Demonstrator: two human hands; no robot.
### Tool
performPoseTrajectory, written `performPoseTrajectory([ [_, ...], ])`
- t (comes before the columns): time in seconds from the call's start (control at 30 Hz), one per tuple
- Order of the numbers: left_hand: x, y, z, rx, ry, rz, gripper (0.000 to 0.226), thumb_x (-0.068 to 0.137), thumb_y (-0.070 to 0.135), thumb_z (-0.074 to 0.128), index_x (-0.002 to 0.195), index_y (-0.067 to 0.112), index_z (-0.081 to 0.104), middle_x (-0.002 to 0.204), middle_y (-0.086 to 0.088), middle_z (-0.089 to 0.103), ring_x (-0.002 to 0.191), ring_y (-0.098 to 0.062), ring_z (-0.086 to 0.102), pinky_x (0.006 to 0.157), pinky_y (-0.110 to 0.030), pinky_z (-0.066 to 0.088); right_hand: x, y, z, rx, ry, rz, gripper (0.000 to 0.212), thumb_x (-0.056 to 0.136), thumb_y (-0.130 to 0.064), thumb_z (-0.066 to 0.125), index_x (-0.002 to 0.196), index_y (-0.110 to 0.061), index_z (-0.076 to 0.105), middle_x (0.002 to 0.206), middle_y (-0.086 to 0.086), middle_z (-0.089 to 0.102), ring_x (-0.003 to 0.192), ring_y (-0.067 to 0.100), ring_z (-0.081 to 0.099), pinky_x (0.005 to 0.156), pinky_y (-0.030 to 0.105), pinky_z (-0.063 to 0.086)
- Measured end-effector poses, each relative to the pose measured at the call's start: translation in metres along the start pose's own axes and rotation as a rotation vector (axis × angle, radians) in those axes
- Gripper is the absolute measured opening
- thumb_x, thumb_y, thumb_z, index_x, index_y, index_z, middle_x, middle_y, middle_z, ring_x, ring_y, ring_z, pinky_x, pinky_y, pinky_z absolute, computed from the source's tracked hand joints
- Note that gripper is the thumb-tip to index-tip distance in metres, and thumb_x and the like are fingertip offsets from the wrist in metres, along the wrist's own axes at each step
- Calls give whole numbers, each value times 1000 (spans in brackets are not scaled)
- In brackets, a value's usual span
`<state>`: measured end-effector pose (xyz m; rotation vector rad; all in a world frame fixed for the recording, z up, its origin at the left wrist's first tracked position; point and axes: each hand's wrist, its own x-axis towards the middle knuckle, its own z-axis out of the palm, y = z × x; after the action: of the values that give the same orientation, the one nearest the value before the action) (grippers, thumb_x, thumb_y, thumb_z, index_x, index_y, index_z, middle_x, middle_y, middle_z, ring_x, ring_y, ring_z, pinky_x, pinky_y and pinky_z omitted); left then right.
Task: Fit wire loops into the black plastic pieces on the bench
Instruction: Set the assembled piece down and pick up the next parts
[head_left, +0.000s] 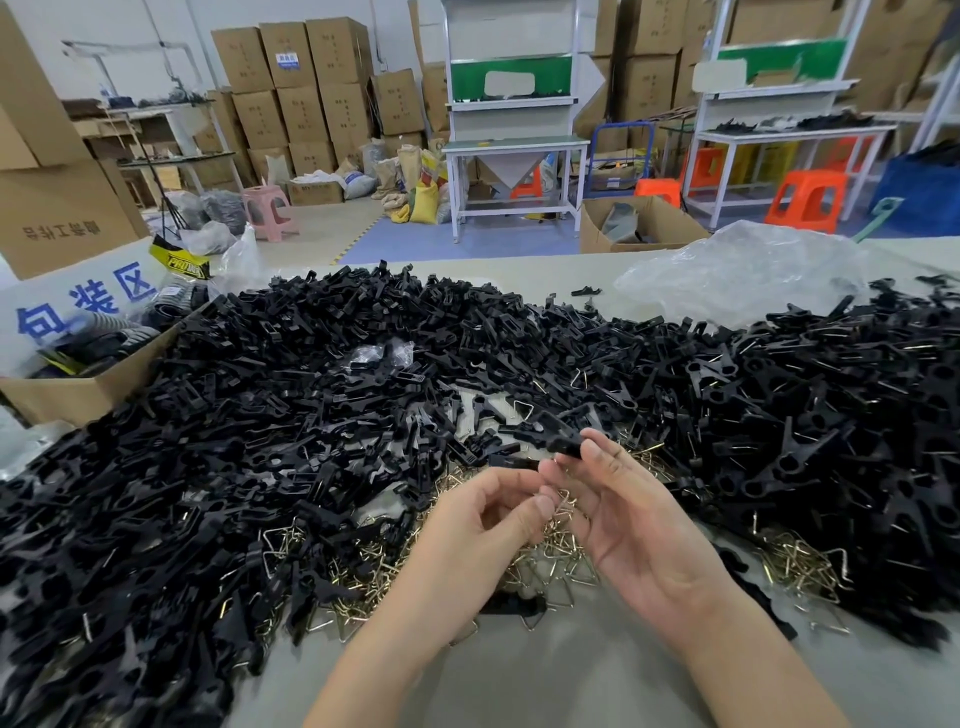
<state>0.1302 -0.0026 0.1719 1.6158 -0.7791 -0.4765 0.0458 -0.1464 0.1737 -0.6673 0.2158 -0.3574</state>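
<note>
At the left edge of the bench (519, 686) a cardboard box (78, 400) is seen, and next to it a large heap of black plastic pieces (249, 426) is spread over the left and middle of the surface. They are flat, matt, moulded shapes with slots and prongs. Toward the front edge, in the middle, a pile of loose wire loops (363, 571) is laid, thin, brass-coloured and bent into triangles. Above this pile the left hand (483, 525) is held with curled fingers, and one wire loop (565, 506) appears to be pinched between its thumb and forefinger. Just beside it the right hand (639, 530) is turned palm up and half open, and a single black plastic piece (553, 436) is pinched at one end by its fingertips. The piece is judged to be light and stiff, so it is best taken at its solid end. The loop is judged to be light, springy and rather slippery, and it is best gripped at a closed corner, so that the open ends are left free. Toward the right edge a second heap (831, 415) is seen, where wire is already fitted in many pieces, and behind it a clear, crumpled plastic bag (743, 270) is laid.
</note>
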Motion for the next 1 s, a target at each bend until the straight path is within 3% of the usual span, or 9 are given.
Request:
performPoseTrajectory([
  [0.2, 1, 0, -3, 36, -13, -9, 6, 93, 25, 71, 96, 29, 74, 89, 3, 75, 80, -10, 67, 80, -25, 55, 1, 0, -1, -31, -10, -3, 32, 79, -11, 74, 110, -14, 66, 97, 14, 73, 92, 27, 75, 69, 33, 62],
  [0.37, 0, 3, -5, -7, -64, -22, 4, 93, 21, 72, 96, 24, 72, 96, -1, 75, 95, -28, 67, 90, -37, 52, 1, -1, -1, -118, -35, -27, 31, 80, -12, 73, 109, -13, 67, 98, 16, 73, 93, 29, 75, 67, 32, 62],
  [0.47, 0, 6, -3, -47, -47, -32, 5, 92, 20, 72, 96, 21, 72, 98, -8, 74, 87, -20, 64, 90, -39, 52, 0, -3, -3, -117, -63, -41, 26, 84, -11, 70, 109, -15, 68, 103, 17, 74, 94, 28, 75, 69, 33, 62],
  [0.63, 0, 8, -1, -71, 17, -7, 4, 90, 15, 72, 94, 16, 71, 91, -9, 73, 82, -12, 61, 83, -29, 52, 0, -4, -6, -75, -109, -42, 20, 89, -10, 66, 108, -15, 70, 108, 18, 73, 97, 30, 74, 72, 34, 61],
  [0.77, 4, 5, -7, -136, 126, 7, 9, 94, 12, 67, 92, 21, 69, 72, 9, 65, 69, -8, 58, 69, -16, 48, 2, -7, -9, -131, -77, -50, 25, 85, -12, 70, 110, -14, 67, 108, 17, 73, 95, 30, 74, 76, 40, 62],
  [0.83, 4, 0, -12, 54, 223, 92, 15, 95, 16, 66, 89, 30, 67, 79, 13, 66, 73, -6, 59, 71, -18, 49, 3, -7, -11, -171, -40, -75, 32, 78, -16, 80, 108, -14, 70, 105, 15, 71, 92, 30, 74, 75, 40, 62],
  [0.93, 1, -6, -15, 741, 268, 351, 17, 94, 17, 66, 90, 33, 60, 97, 19, 58, 93, -3, 54, 78, -18, 45, 4, -4, -11, -285, 9, -129, 39, 63, -24, 91, 99, -20, 77, 94, 9, 69, 89, 28, 74, 73, 36, 61],
  [1.0, 1, -7, -15, 822, 251, 368, 14, 94, 20, 64, 92, 33, 60, 100, 22, 55, 100, -2, 50, 83, -14, 40, 4, -2, -10, -341, 35, -161, 35, 62, -26, 87, 95, -23, 77, 86, 4, 68, 87, 27, 75, 72, 33, 61],
])
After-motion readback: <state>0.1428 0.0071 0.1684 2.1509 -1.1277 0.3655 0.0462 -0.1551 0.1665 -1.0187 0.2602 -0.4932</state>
